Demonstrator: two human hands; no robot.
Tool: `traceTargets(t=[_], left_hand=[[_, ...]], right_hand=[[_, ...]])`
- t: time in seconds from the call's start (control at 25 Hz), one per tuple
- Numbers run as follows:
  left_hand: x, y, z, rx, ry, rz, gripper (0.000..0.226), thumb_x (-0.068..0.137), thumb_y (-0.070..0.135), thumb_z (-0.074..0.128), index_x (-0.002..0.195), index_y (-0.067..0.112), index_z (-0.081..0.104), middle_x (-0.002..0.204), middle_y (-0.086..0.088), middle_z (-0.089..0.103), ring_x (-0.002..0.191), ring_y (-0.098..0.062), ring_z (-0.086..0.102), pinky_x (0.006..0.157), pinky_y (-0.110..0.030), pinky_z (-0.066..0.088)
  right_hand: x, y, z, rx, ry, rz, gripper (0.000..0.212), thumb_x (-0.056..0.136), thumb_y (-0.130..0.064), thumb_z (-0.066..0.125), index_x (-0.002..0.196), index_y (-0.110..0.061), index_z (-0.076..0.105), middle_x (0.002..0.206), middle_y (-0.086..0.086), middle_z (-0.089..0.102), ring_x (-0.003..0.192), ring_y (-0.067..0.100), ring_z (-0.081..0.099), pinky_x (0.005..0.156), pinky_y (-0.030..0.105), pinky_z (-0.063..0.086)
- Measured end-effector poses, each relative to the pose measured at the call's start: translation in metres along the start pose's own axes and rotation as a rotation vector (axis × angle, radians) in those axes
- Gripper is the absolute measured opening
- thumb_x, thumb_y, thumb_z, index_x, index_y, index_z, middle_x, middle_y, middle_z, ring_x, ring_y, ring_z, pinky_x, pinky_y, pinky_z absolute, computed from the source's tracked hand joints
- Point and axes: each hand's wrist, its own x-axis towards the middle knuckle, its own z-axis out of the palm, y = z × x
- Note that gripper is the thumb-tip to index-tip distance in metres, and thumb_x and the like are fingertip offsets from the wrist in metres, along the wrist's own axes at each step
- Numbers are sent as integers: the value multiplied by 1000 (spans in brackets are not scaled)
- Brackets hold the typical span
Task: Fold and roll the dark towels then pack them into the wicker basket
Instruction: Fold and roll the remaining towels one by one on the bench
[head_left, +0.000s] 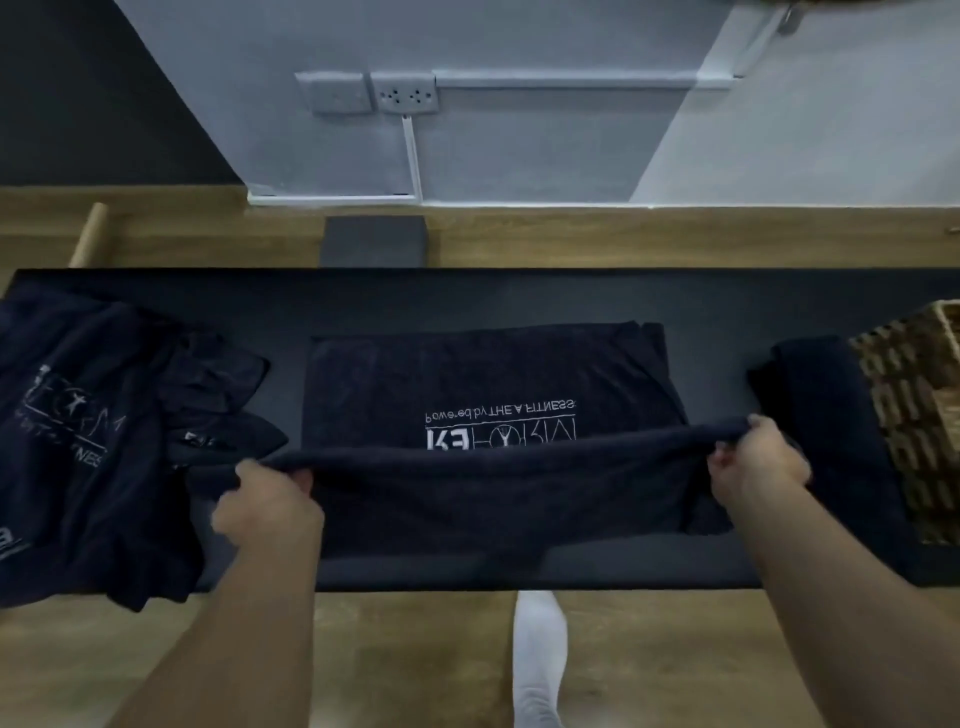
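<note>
While towel (493, 374) lies flat, left fingers (300, 477), right fingers (723, 461) pinch lifted near edge

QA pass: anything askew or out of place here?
The heap of unfolded towels at left spills over the near edge of the black surface. The spread towel, gripped by left hand and right hand, has a rumpled far-right corner.
</note>
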Motion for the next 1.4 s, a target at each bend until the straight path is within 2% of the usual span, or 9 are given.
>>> traceTargets(t=[0.12,0.4,0.52,0.6,0.72,0.8,0.92,1.24,1.4], left_hand=[[30,13,71,-70,-95,20,34,96,20,44,124,0,49,97,-14,61,77,-23,67,70,-34,57],[121,-28,199,176,-385,-64,51,107,39,26,142,7,44,138,-9,54,116,-22,58,99,-35,49],[120,-72,207,546,-400,318,33,103,40,42,113,18,64,116,-4,64,112,-23,59,89,-31,49],[116,-110,204,1000,-536,734,40,101,38,49,134,17,58,140,-9,55,131,-24,49,108,-31,36],[115,-155,215,1478,-751,1088,58,102,48,38,155,26,26,165,-5,13,152,-24,10,122,-48,6],[139,-160,214,1633,-672,1216,64,102,56,27,158,30,11,166,2,0,153,-23,-3,122,-52,-2],[194,-141,199,1643,-487,1238,72,97,66,17,158,30,1,166,6,-6,152,-20,-9,122,-49,-7],[252,-115,199,1505,-234,1306,73,99,61,11,158,20,11,166,0,7,153,-21,0,124,-47,0],[247,-105,205,1508,-173,1352,66,103,47,19,156,8,19,163,-16,17,150,-35,12,120,-59,7]], right_hand=[[27,-10,68,-87,-125,-42,9,92,-18,60,98,-12,56,77,4,63,51,11,54,40,16,39],[123,29,178,-160,-320,-70,20,103,-19,43,117,-15,56,103,8,70,87,18,71,64,25,59],[150,69,188,-495,-452,-396,29,96,-24,51,121,-13,59,109,1,66,103,19,65,92,39,56],[152,107,184,-994,-633,-902,40,92,-27,56,130,-16,59,128,4,62,124,22,55,110,41,41],[143,167,188,-1586,-918,-1295,53,103,-40,38,154,-27,27,163,-1,17,151,21,9,123,44,8],[153,186,192,-1710,-839,-1471,58,103,-51,22,157,-32,9,165,-7,-1,152,18,-5,121,48,-5],[193,177,201,-1679,-603,-1642,65,100,-60,17,157,-29,10,165,-7,5,152,19,2,122,48,1],[254,123,214,-1484,-264,-1618,71,95,-59,13,153,-22,30,161,3,26,150,22,16,122,45,9],[249,108,224,-1514,-214,-1531,73,94,-58,10,153,-20,30,162,4,23,150,23,14,120,54,5]])
